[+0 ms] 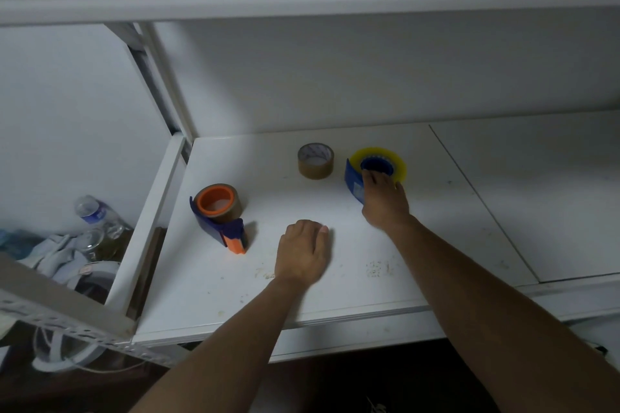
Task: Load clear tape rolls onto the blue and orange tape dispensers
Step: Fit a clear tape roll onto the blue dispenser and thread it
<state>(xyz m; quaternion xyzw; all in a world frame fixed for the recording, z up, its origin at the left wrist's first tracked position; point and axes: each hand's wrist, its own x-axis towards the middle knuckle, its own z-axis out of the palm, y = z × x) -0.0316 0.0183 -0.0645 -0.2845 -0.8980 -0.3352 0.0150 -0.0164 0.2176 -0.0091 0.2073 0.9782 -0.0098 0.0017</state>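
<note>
On the white shelf (335,295) a blue dispenser (353,183) lies at the back right with a yellowish clear tape roll (399,161) around its blue hub. My right hand (385,201) rests on that dispenser, fingertips at the hub. At the left stands a blue and orange dispenser (231,235) carrying a brown tape roll (235,208) around its orange hub. A loose brown tape roll (315,161) sits between them near the back. My left hand (303,251) lies palm down on the shelf, fingers curled, holding nothing.
A white shelf post (161,77) rises at the back left. Below and left of the shelf lie a plastic bottle (92,211), glass jars and cloth. A seam (483,201) divides the shelf board on the right.
</note>
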